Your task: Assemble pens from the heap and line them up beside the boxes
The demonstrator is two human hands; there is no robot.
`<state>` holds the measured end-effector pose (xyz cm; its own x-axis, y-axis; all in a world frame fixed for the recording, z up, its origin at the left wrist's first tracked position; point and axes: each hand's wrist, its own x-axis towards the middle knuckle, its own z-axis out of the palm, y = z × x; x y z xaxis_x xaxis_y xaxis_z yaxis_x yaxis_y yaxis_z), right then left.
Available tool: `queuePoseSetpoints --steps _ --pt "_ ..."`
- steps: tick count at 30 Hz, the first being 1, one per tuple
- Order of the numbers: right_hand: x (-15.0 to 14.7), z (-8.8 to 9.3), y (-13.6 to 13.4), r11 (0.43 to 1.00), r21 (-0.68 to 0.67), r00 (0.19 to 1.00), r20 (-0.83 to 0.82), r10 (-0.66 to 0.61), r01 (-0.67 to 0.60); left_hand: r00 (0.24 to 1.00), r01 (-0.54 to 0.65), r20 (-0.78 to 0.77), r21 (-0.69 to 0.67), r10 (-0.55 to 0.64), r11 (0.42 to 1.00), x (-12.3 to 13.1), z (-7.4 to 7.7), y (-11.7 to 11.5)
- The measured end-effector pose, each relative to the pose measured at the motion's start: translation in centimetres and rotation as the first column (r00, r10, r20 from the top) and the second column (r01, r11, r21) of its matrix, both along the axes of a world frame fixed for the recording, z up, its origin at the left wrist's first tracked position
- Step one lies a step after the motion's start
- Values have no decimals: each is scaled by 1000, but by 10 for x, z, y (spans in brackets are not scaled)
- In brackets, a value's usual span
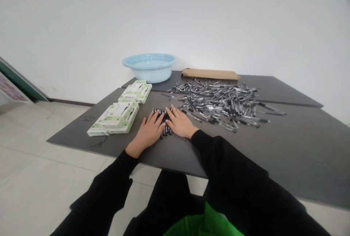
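Note:
Both of my hands lie flat over a small row of black pens [166, 128] near the front of the dark table. My left hand [149, 131] covers the row's left part, its fingers stretched out and slightly spread. From the other side my right hand [180, 122] rests on the right part, fingers extended too. Between the hands some pens show, lying side by side and pointing away from me; the rest of the row is hidden under my palms. A large loose heap of clear-barrelled pens with black caps [221, 101] spreads just beyond my right hand.
Stacks of green-and-white boxes [117, 115] stand left of my left hand. Behind them is a light blue basin [151, 70]. A flat brown cardboard piece [210, 74] lies at the back of the grey table [295, 145], near the wall.

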<state>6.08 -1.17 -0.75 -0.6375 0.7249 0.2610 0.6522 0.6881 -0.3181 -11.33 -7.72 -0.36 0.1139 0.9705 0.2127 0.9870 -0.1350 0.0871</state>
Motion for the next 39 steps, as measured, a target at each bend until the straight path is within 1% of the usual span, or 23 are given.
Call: queuePoseSetpoints --steps 3,7,9,13,17,21,30,35,37,39 --pt "-8 2 2 1000 8 999 40 5 -5 1000 14 -14 -47 -14 999 -7 0 11" --pt "-18 2 4 1000 3 998 62 -12 12 999 43 -13 -14 -43 999 -16 -2 19" --pt "-23 3 6 1000 1 998 66 -12 12 999 35 -13 -7 -35 999 -18 -3 20" --pt "-32 5 10 1000 -1 996 84 -18 18 1000 17 -7 -43 -17 999 -23 0 23" --pt "-38 5 15 1000 -7 996 92 -23 24 1000 24 0 -44 -25 999 -28 2 28" --pt "-40 4 18 1000 -18 995 100 -21 23 1000 28 -7 -57 -28 998 -30 2 30" --pt "-40 5 20 999 -38 990 138 -21 26 1000 -13 -18 -93 11 996 -28 4 30" --pt "-40 4 19 999 -42 995 94 -26 31 1000 -14 18 -67 15 998 -29 -1 32" --pt "-40 5 18 998 -38 998 25 -52 53 997 -2 71 -27 4 1000 -33 -5 35" --pt "-37 8 14 994 -16 992 -70 -107 106 989 19 144 42 -25 999 -37 -9 38"
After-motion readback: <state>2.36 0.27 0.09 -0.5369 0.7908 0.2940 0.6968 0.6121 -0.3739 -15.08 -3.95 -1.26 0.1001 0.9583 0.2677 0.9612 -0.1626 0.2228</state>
